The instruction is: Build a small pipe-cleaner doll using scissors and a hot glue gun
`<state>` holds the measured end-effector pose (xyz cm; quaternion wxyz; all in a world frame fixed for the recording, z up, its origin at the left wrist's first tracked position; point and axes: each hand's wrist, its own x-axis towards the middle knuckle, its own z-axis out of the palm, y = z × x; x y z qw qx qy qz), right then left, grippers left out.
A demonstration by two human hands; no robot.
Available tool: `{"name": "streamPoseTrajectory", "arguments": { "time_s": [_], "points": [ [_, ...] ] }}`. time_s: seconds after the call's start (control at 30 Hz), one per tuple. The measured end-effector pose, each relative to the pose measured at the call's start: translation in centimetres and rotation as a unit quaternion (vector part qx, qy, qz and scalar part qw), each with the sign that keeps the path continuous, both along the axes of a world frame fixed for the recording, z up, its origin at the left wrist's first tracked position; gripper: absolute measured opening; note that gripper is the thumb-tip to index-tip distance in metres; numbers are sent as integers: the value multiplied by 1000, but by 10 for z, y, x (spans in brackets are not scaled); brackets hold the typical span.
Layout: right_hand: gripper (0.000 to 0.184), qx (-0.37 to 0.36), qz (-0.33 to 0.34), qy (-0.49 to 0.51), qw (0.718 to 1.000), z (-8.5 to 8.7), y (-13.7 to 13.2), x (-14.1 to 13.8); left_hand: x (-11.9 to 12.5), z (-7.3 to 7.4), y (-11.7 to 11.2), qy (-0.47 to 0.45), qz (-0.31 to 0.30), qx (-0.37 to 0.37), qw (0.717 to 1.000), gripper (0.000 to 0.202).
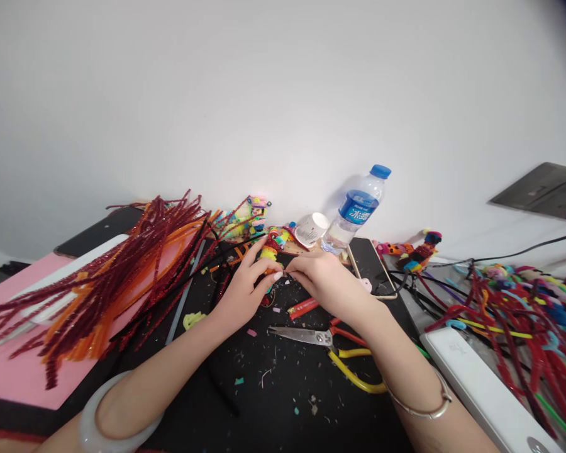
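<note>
Both hands meet at the middle of a black table [273,390]. My left hand [245,286] curls its fingers round a small craft figure [270,250] made of red, yellow and green pipe cleaners. My right hand [318,274] pinches the same figure from the right, fingers pressed together. A pale bangle sits on my left wrist and a thin metal bracelet on my right. Scissors [318,338] with yellow and red handles lie just in front of my right hand, beside a small red stick [304,308].
A large sheaf of red and orange pipe cleaners [108,283] lies left over a pink sheet [14,365]. A water bottle [356,211], a paper cup [311,228] and a phone [370,264] stand behind. Tangled pipe cleaners [514,314] and a white device [481,390] lie right.
</note>
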<state>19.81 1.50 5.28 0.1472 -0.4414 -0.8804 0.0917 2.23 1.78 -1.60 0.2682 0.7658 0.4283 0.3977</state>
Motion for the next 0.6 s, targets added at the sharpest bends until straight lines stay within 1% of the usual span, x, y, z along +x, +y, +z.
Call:
{"name": "streamPoseTrajectory", "arguments": {
  "time_s": [0.2, 0.37, 0.6],
  "points": [
    [19, 12, -7, -15, 1000, 1, 0, -2, -1, 2, -1, 20, 7, 19, 1000, 19],
    [18, 7, -29, -39, 999, -2, 0, -6, -1, 2, -1, 24, 19, 32, 999, 19],
    [21, 67, -43, -44, 996, -13, -3, -13, -1, 5, -2, 12, 52, 41, 998, 19]
  ]
}}
